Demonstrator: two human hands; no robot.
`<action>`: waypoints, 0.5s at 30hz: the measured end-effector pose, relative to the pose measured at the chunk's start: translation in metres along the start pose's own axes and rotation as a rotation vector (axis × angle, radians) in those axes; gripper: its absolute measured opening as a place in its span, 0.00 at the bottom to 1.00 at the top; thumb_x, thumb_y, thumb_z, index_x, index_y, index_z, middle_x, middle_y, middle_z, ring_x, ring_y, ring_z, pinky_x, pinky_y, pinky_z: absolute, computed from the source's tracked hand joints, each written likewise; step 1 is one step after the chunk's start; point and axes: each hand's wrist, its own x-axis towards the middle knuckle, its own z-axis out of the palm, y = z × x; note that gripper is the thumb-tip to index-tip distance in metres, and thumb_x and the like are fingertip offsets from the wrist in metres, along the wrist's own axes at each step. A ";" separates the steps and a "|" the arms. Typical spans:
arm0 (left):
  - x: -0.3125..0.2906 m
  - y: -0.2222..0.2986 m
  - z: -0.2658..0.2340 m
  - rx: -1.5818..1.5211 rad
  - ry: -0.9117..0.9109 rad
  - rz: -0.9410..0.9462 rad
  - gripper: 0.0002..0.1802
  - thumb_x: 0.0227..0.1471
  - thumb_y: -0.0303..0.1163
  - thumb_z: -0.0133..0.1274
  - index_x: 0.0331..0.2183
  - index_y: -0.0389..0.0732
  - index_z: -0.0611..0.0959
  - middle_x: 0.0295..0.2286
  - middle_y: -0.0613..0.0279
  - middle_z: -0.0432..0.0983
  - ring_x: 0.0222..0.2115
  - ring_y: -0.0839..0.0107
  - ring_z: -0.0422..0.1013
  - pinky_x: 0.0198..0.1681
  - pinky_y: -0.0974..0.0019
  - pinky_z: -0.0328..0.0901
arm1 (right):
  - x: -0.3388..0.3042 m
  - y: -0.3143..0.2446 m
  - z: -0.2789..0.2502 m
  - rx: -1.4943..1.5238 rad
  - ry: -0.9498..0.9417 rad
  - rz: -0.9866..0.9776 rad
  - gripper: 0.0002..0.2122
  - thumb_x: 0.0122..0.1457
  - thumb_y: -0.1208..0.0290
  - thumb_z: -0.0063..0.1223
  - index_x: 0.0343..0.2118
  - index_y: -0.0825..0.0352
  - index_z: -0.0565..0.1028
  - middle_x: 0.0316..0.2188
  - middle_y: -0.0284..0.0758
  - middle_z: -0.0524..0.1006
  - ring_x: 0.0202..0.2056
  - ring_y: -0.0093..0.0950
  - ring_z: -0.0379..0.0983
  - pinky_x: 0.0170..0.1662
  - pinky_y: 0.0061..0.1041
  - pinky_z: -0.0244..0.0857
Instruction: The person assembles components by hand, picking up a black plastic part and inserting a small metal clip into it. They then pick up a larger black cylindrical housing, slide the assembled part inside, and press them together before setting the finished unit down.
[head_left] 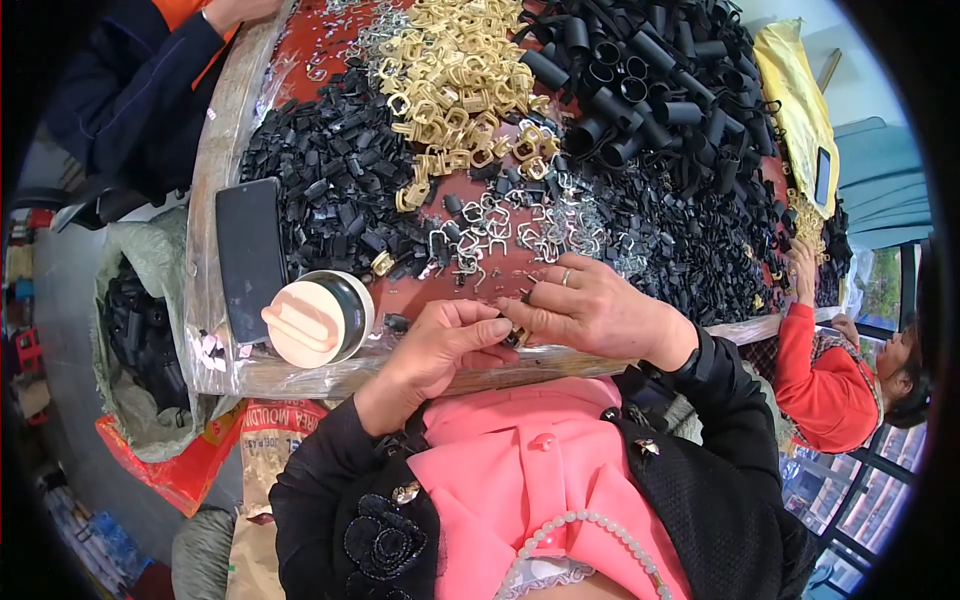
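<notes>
My left hand (445, 350) and my right hand (600, 315) meet over the near edge of the table. Pinched between their fingertips is a small dark part with a bit of gold colour (516, 336); the fingers cover most of it. A ring and a black wristband are on my right hand and wrist. Just beyond my fingers lie loose bent silver metal clips (487, 228). Past them is a heap of gold-coloured buckle-like rings (450, 80). Small black plastic pieces (335, 170) are piled to the left, with more small black pieces (680, 240) to the right.
A cup with a cream lid (305, 325) stands left of my hands, beside a black phone (252, 255). Black tubes (640, 100) fill the far right. A sack of black parts (140, 330) sits beyond the left edge. Co-workers are at the left (140, 90) and right (825, 380).
</notes>
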 end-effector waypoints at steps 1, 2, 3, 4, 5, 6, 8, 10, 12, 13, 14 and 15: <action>0.001 0.000 -0.001 0.001 -0.009 -0.009 0.14 0.46 0.34 0.51 0.34 0.35 0.74 0.29 0.59 0.73 0.26 0.70 0.72 0.26 0.74 0.68 | 0.000 0.001 0.000 0.010 -0.010 0.011 0.18 0.42 0.67 0.49 0.38 0.68 0.68 0.20 0.28 0.63 0.24 0.24 0.64 0.29 0.22 0.59; 0.001 0.000 -0.002 0.002 -0.017 -0.018 0.14 0.46 0.34 0.51 0.34 0.35 0.74 0.28 0.60 0.73 0.26 0.70 0.72 0.26 0.74 0.68 | 0.000 0.001 0.001 0.019 -0.020 0.020 0.18 0.42 0.67 0.49 0.38 0.68 0.68 0.19 0.28 0.63 0.24 0.24 0.64 0.29 0.22 0.59; 0.002 0.000 -0.002 0.000 -0.016 -0.019 0.14 0.46 0.34 0.51 0.34 0.35 0.74 0.28 0.60 0.73 0.26 0.70 0.72 0.26 0.74 0.68 | 0.001 0.002 0.001 0.029 -0.030 0.030 0.18 0.42 0.67 0.49 0.38 0.67 0.69 0.19 0.28 0.63 0.24 0.24 0.64 0.28 0.22 0.59; 0.002 -0.001 -0.003 0.001 -0.020 -0.022 0.14 0.46 0.35 0.51 0.33 0.35 0.74 0.28 0.60 0.73 0.25 0.71 0.72 0.26 0.74 0.68 | 0.002 0.003 0.000 0.031 -0.031 0.030 0.18 0.42 0.67 0.49 0.38 0.67 0.69 0.19 0.28 0.63 0.24 0.24 0.64 0.28 0.22 0.59; 0.002 -0.001 -0.003 0.001 -0.024 -0.025 0.14 0.46 0.35 0.51 0.33 0.35 0.74 0.28 0.60 0.73 0.25 0.71 0.72 0.26 0.75 0.68 | 0.003 0.004 -0.002 0.050 -0.050 0.021 0.17 0.42 0.67 0.50 0.38 0.67 0.69 0.19 0.27 0.63 0.24 0.24 0.64 0.28 0.22 0.59; 0.002 -0.001 -0.003 0.001 -0.028 -0.028 0.14 0.45 0.36 0.52 0.33 0.36 0.75 0.28 0.60 0.73 0.25 0.72 0.72 0.26 0.75 0.68 | 0.004 0.006 -0.004 0.068 -0.070 0.012 0.17 0.42 0.67 0.50 0.37 0.66 0.69 0.19 0.27 0.63 0.23 0.24 0.65 0.28 0.22 0.59; 0.003 -0.001 -0.005 -0.002 -0.035 -0.031 0.15 0.45 0.36 0.52 0.33 0.36 0.75 0.28 0.60 0.73 0.25 0.72 0.72 0.26 0.75 0.68 | 0.006 0.009 -0.005 0.086 -0.091 0.002 0.17 0.42 0.67 0.50 0.37 0.66 0.69 0.19 0.27 0.64 0.23 0.23 0.65 0.28 0.22 0.59; 0.003 -0.001 -0.007 -0.007 -0.048 -0.036 0.15 0.45 0.37 0.52 0.33 0.36 0.75 0.28 0.61 0.73 0.25 0.72 0.72 0.26 0.75 0.68 | 0.007 0.012 -0.002 0.058 -0.066 -0.032 0.19 0.41 0.65 0.52 0.38 0.65 0.70 0.18 0.26 0.63 0.21 0.23 0.63 0.26 0.23 0.57; 0.003 0.001 -0.005 -0.024 -0.044 -0.042 0.15 0.44 0.36 0.53 0.32 0.36 0.75 0.27 0.62 0.73 0.24 0.73 0.72 0.26 0.75 0.68 | 0.008 0.012 -0.002 0.045 -0.054 -0.050 0.19 0.40 0.65 0.54 0.39 0.65 0.70 0.18 0.26 0.63 0.21 0.22 0.62 0.25 0.23 0.56; 0.002 0.002 -0.004 -0.041 -0.040 -0.047 0.14 0.44 0.36 0.53 0.31 0.36 0.76 0.26 0.63 0.73 0.24 0.73 0.72 0.25 0.75 0.67 | 0.008 0.010 -0.002 0.073 -0.072 -0.023 0.18 0.41 0.65 0.53 0.37 0.65 0.70 0.19 0.27 0.64 0.22 0.23 0.64 0.26 0.23 0.57; 0.002 0.003 -0.003 -0.058 -0.036 -0.053 0.14 0.43 0.36 0.54 0.30 0.36 0.76 0.25 0.64 0.73 0.23 0.73 0.72 0.25 0.74 0.67 | 0.009 0.009 -0.002 0.100 -0.090 0.004 0.17 0.41 0.66 0.52 0.36 0.65 0.70 0.20 0.28 0.65 0.23 0.24 0.65 0.26 0.24 0.58; 0.003 0.004 -0.003 -0.060 -0.036 -0.054 0.14 0.43 0.36 0.54 0.30 0.36 0.76 0.25 0.64 0.73 0.23 0.73 0.72 0.25 0.74 0.67 | 0.009 0.009 -0.002 0.128 -0.107 0.032 0.16 0.41 0.66 0.51 0.35 0.66 0.71 0.20 0.29 0.67 0.24 0.25 0.66 0.27 0.24 0.59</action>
